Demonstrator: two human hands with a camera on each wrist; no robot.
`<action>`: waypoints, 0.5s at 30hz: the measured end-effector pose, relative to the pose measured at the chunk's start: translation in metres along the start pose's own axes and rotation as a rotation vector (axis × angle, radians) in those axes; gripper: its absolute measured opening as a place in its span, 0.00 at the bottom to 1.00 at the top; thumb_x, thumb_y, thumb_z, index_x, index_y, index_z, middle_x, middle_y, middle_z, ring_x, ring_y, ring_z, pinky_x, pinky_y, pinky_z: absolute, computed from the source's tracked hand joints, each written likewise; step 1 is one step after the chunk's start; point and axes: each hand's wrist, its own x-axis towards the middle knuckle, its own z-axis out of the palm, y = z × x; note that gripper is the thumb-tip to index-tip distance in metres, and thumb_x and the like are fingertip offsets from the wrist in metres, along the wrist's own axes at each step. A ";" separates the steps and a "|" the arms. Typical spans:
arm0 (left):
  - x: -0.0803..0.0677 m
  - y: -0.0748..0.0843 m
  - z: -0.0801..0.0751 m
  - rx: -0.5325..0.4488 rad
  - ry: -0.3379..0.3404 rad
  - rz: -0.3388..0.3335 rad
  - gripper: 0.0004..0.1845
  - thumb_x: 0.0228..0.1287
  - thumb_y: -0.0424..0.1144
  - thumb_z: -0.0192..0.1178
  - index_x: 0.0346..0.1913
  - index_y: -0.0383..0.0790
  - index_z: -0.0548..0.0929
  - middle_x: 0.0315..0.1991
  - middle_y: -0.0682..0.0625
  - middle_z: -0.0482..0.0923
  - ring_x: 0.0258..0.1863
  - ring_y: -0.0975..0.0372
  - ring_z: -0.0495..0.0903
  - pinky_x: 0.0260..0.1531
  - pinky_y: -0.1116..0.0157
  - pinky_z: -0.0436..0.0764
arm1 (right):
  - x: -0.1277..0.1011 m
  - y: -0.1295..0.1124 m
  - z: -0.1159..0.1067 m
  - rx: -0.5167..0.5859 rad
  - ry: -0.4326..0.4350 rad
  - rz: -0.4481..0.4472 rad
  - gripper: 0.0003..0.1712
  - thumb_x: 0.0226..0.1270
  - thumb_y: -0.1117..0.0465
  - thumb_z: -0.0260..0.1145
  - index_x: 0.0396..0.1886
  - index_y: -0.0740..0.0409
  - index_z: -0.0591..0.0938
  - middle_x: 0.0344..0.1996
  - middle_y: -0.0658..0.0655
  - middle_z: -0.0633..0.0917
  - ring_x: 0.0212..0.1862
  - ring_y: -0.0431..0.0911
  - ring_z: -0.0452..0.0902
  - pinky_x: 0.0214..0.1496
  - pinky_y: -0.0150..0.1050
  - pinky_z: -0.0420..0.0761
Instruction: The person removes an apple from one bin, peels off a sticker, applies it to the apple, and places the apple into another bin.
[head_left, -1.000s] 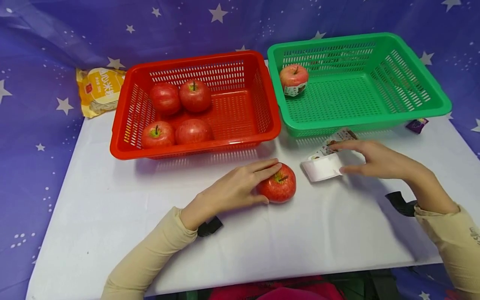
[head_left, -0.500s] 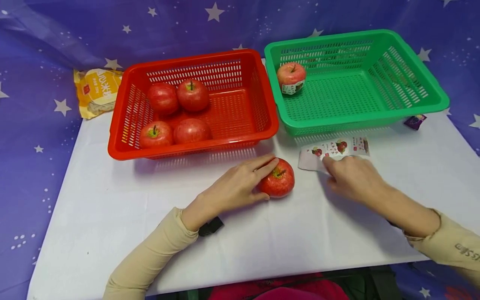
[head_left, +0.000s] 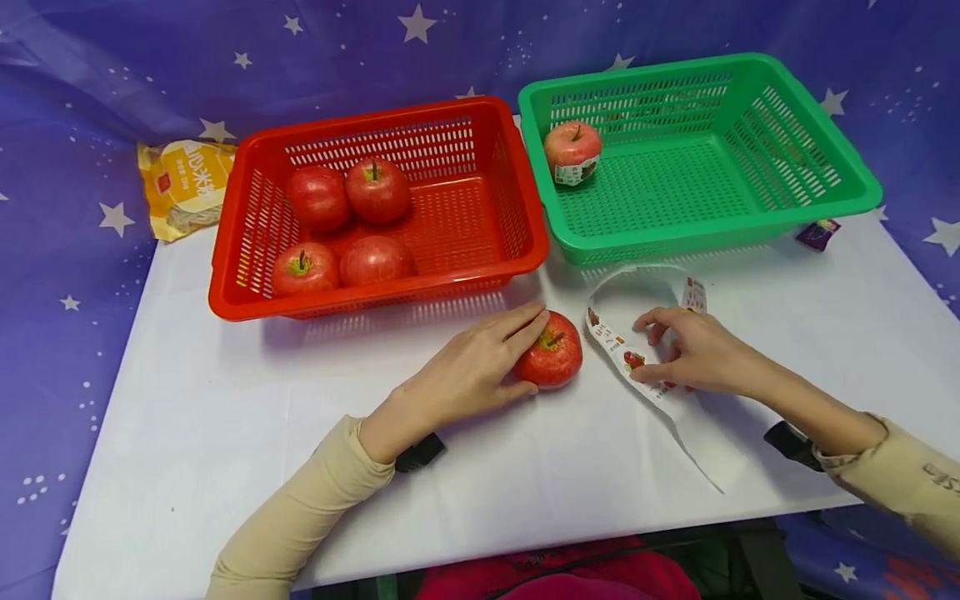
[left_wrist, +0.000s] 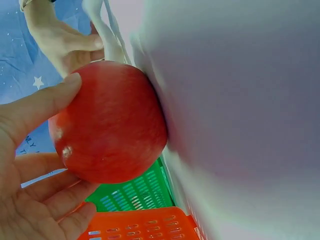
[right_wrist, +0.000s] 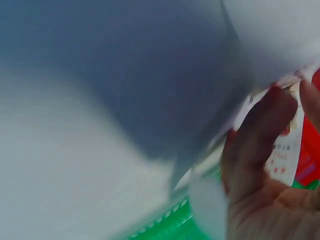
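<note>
My left hand (head_left: 480,367) holds a red apple (head_left: 553,354) on the white table, fingers over its top and left side, thumb at the near side. Its stem points up; in the left wrist view the apple (left_wrist: 110,125) shows a smooth red side. To the right, my right hand (head_left: 693,346) has its thumb and curled fingers around a strip of fruit-print labels (head_left: 618,354). The strip curves in a loose loop, its plain white tail trailing toward the table's front. In the right wrist view printed label (right_wrist: 287,160) shows beyond the fingers.
A red basket (head_left: 390,296) with several apples stands at the back left. Beside it, a green basket (head_left: 720,237) holds one apple (head_left: 573,150) with a label band. A yellow food bag (head_left: 187,183) lies far left; a small purple packet (head_left: 817,233) lies right.
My right hand has gone from above the folded label strip to gripping it, and the strip has opened into a loop. My left hand stays on the apple.
</note>
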 end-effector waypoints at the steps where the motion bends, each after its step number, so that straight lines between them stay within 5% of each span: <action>1: 0.000 0.000 0.000 0.002 0.008 0.004 0.41 0.54 0.45 0.71 0.68 0.31 0.67 0.68 0.39 0.67 0.66 0.52 0.70 0.66 0.58 0.68 | 0.003 -0.001 0.002 -0.017 -0.011 0.009 0.32 0.48 0.57 0.77 0.51 0.66 0.75 0.32 0.56 0.81 0.22 0.39 0.73 0.26 0.34 0.72; 9: 0.003 0.006 -0.002 0.026 0.052 0.049 0.38 0.57 0.47 0.69 0.66 0.30 0.70 0.67 0.40 0.69 0.66 0.53 0.70 0.66 0.58 0.68 | 0.013 -0.007 0.012 -0.007 -0.052 0.114 0.18 0.42 0.59 0.79 0.31 0.59 0.80 0.21 0.51 0.75 0.23 0.42 0.69 0.30 0.36 0.67; 15: 0.014 0.016 -0.003 0.060 0.055 0.093 0.34 0.61 0.47 0.65 0.65 0.30 0.71 0.66 0.41 0.71 0.67 0.55 0.69 0.68 0.60 0.65 | 0.008 -0.010 0.012 -0.112 0.020 0.135 0.31 0.42 0.54 0.79 0.45 0.63 0.78 0.34 0.57 0.82 0.33 0.47 0.73 0.33 0.38 0.70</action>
